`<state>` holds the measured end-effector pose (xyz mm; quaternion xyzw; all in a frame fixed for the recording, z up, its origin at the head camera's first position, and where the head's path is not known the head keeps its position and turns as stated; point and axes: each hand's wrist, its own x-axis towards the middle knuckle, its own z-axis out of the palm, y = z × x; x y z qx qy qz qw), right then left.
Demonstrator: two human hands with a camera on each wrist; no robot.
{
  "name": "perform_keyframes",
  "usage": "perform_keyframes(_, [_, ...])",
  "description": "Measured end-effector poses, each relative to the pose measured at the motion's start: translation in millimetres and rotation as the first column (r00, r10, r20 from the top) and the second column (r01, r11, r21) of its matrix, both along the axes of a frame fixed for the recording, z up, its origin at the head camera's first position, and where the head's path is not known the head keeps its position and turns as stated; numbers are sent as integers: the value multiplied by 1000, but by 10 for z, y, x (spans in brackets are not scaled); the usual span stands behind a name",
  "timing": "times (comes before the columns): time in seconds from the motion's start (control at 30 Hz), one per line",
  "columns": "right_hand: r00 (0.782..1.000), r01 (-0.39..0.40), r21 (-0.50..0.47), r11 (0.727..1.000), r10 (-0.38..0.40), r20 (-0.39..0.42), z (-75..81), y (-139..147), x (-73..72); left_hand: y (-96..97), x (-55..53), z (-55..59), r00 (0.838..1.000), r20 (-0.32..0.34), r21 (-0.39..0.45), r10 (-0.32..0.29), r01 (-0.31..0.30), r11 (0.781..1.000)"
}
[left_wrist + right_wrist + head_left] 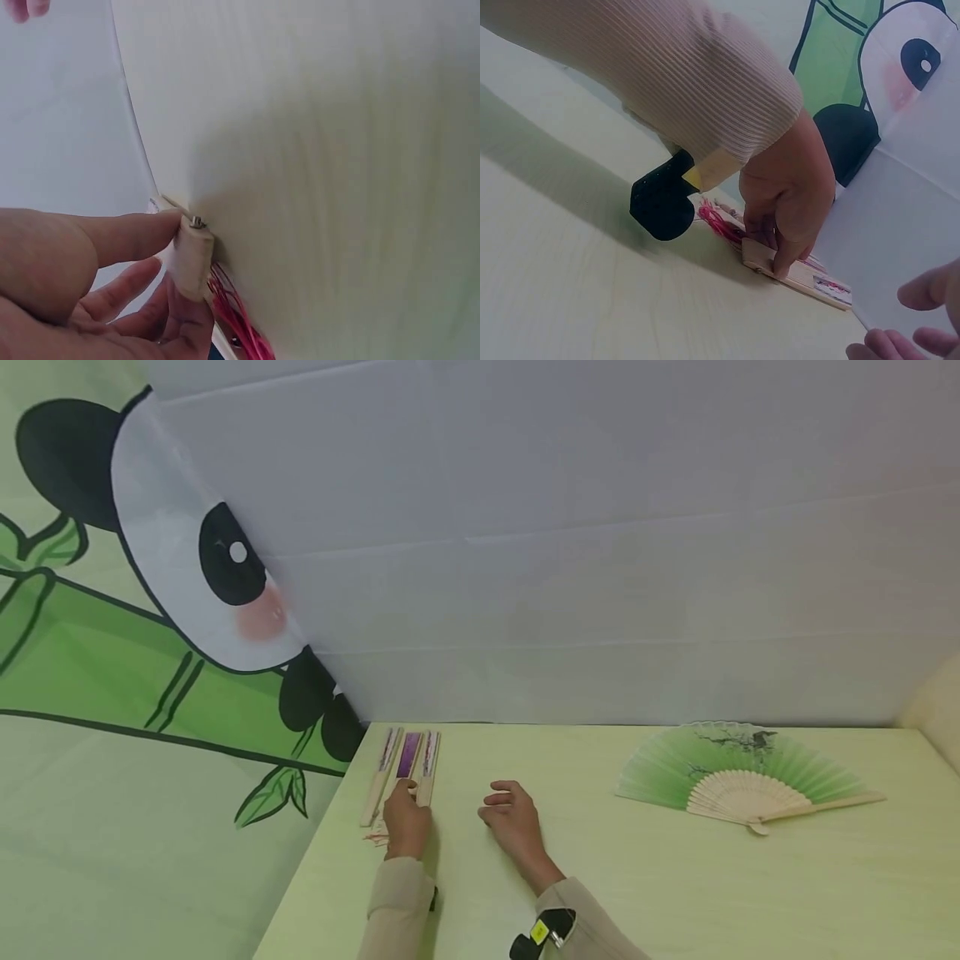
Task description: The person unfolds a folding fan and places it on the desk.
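Note:
Three folded fans lie side by side at the table's far left in the head view, one of them a purple-panelled folded fan (408,755) in the middle. My left hand (407,825) is over their near ends. In the left wrist view, its thumb and fingers pinch the wooden pivot end of a folded fan (192,259); a red tassel (244,322) hangs beside it. Which of the three it grips is partly hidden by the hand. To the right, my right hand (516,827) hovers with loosely bent fingers, holding nothing.
A spread green fan (742,768) with a dark bird-and-branch print lies on the right of the table (675,893). A white sheet (570,568) hangs behind the table, and a panda-printed cloth (172,568) hangs at the left.

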<state>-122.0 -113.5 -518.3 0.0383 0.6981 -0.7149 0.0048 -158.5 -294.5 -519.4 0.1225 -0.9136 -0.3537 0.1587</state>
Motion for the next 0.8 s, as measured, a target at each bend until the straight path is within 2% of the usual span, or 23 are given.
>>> perform_keyframes(0.1, [1000, -23, -27, 999, 23, 3, -19, -46, -29, -12, 11, 2, 1000, 12, 28, 1, -2, 1000])
perform_keyframes(0.23, [999, -49, -81, 995, 50, 11, -53, -81, -43, -31, 24, -23, 998, 66, 73, 1, -6, 997])
perform_keyframes(0.33, [998, -54, -88, 995, 56, 12, -67, -82, -35, -12, 44, -38, 991, 136, 119, 5, -22, 993])
perform_keyframes(0.47, [998, -61, -91, 994, 62, 14, -93, -55, -26, 77, 100, -14, 983, 183, 249, -32, -14, 968])
perform_keyframes(0.53, [998, -62, -111, 992, 64, 21, -111, -33, -36, 148, 126, 6, 980, 181, 350, -80, 11, 937])
perform_keyframes(0.63, [997, -62, -148, 987, 67, 25, -121, 17, -56, 268, 157, 34, 969, 163, 501, -185, 80, 862])
perform_keyframes(0.7, [998, -57, -165, 985, 62, 22, -122, 51, -73, 349, 173, 47, 954, 157, 585, -257, 120, 802])
perform_keyframes(0.8, [999, -48, -164, 985, 51, 16, -113, 104, -92, 437, 188, 40, 921, 149, 667, -359, 174, 724])
